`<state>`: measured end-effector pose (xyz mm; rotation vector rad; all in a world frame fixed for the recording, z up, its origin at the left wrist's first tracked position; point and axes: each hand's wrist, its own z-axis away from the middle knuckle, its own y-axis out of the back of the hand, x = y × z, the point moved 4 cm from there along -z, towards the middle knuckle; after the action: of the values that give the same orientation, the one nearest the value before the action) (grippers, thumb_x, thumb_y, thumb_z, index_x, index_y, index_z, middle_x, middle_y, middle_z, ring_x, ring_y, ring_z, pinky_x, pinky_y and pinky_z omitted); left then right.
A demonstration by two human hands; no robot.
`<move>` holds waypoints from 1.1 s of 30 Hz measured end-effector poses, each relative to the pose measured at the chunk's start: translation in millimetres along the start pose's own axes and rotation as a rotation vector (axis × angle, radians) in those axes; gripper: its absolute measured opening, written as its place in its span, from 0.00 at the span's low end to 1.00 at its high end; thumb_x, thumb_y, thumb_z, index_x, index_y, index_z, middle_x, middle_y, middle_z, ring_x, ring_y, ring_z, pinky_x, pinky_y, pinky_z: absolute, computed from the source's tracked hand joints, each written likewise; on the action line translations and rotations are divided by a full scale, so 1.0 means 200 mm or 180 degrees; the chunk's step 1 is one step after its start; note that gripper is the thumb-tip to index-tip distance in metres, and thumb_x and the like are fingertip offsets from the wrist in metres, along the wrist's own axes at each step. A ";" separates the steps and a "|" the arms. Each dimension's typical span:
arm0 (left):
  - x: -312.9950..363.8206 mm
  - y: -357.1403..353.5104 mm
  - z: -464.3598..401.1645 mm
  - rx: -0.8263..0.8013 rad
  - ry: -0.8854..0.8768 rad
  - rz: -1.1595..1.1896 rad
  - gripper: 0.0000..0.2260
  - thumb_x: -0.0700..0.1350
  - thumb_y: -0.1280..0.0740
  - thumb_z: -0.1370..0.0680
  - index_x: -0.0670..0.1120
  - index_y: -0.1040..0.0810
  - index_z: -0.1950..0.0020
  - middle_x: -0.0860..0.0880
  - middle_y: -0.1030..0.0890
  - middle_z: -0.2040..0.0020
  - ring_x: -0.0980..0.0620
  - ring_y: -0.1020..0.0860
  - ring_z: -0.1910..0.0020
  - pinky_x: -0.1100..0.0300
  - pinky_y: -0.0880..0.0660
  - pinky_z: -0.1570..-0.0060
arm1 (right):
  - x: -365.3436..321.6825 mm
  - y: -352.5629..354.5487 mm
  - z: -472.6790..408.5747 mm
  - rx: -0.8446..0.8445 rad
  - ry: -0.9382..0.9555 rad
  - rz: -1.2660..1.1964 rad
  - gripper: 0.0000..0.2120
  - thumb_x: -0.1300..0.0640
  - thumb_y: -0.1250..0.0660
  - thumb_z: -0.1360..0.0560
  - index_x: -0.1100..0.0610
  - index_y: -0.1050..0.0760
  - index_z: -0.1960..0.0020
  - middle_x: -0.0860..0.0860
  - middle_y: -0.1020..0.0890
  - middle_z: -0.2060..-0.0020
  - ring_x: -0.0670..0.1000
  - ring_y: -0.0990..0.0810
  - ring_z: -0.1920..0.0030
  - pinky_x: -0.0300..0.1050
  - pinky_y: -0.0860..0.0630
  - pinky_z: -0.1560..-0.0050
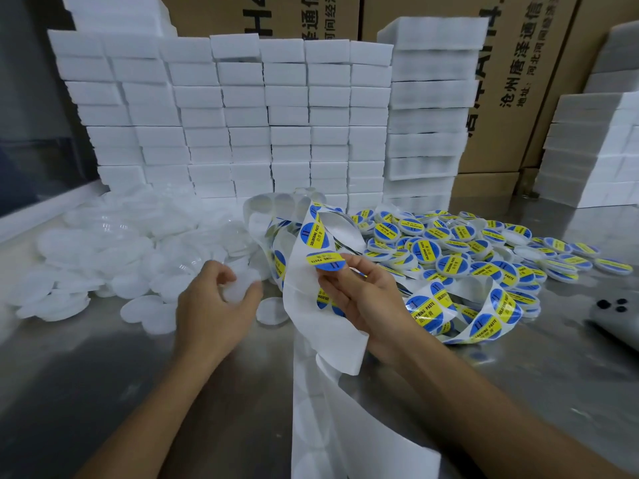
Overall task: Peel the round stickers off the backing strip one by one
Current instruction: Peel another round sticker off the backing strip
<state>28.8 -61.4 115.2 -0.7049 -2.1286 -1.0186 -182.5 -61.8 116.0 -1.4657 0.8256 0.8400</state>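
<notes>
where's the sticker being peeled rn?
Head view, centre: the round blue-and-yellow sticker is pinched at the right hand's fingertips, at the white backing strip's edge, right of the left hand.

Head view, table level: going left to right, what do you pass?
Pile of plain white lids → left hand gripping one white lid → white backing strip → right hand pinching a blue and yellow sticker → heap of stickered lids → dark grey device at the right edge.

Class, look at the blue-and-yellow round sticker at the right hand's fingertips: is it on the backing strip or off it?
Mostly off. The sticker sits past the backing strip edge, pinched by the right hand; whether it is fully free cannot be told.
</notes>
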 end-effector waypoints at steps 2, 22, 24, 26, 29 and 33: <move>0.07 -0.04 0.02 -0.0379 0.0558 0.1707 0.06 0.47 0.29 0.25 0.49 0.24 0.56 0.48 0.18 0.56 0.51 0.18 0.60 0.62 0.26 0.67 | 0.00 0.00 0.00 -0.0026 -0.0037 0.0008 0.05 0.64 0.35 0.21 0.57 0.21 0.48 0.54 0.13 0.52 0.49 0.14 0.49 0.41 0.19 0.45; 0.18 -0.10 0.10 -0.0714 0.0491 0.2462 0.12 0.37 0.37 0.19 0.51 0.16 0.52 0.47 0.15 0.55 0.44 0.15 0.58 0.57 0.20 0.69 | 0.01 0.00 -0.01 -0.0178 -0.0170 -0.0397 0.05 0.57 0.30 0.24 0.54 0.22 0.49 0.53 0.14 0.52 0.54 0.15 0.49 0.46 0.20 0.42; 0.18 -0.10 0.09 -0.0568 0.0262 0.2442 0.15 0.33 0.36 0.21 0.50 0.15 0.53 0.45 0.18 0.48 0.46 0.16 0.53 0.58 0.19 0.64 | 0.01 -0.01 0.00 -0.0268 -0.0108 -0.0206 0.11 0.54 0.26 0.29 0.51 0.22 0.47 0.53 0.14 0.49 0.53 0.15 0.47 0.49 0.23 0.36; 0.17 -0.10 0.09 -0.0486 0.0048 0.2311 0.17 0.29 0.37 0.22 0.49 0.15 0.53 0.42 0.24 0.41 0.46 0.18 0.48 0.61 0.19 0.60 | 0.01 -0.02 0.00 -0.0340 -0.0035 0.0001 0.21 0.49 0.23 0.36 0.48 0.23 0.45 0.54 0.14 0.47 0.53 0.16 0.45 0.55 0.28 0.31; 0.17 -0.11 0.10 -0.0594 -0.0171 0.2135 0.22 0.27 0.37 0.23 0.54 0.15 0.55 0.44 0.24 0.44 0.48 0.18 0.48 0.61 0.19 0.57 | 0.03 -0.03 0.01 -0.0302 0.0089 0.0317 0.23 0.48 0.20 0.36 0.42 0.24 0.45 0.54 0.15 0.51 0.52 0.16 0.49 0.71 0.38 0.30; 0.21 -0.12 0.12 -0.0752 -0.0344 0.1997 0.23 0.28 0.37 0.23 0.56 0.16 0.53 0.49 0.21 0.48 0.48 0.17 0.49 0.58 0.18 0.56 | 0.05 -0.03 0.01 -0.0324 0.0248 0.0483 0.20 0.61 0.25 0.28 0.39 0.24 0.46 0.54 0.15 0.58 0.54 0.18 0.54 0.65 0.30 0.34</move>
<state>-22.4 -47.0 123.6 -1.4557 -1.6964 -0.8905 -172.3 -59.0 110.3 -1.5473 0.9740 0.9550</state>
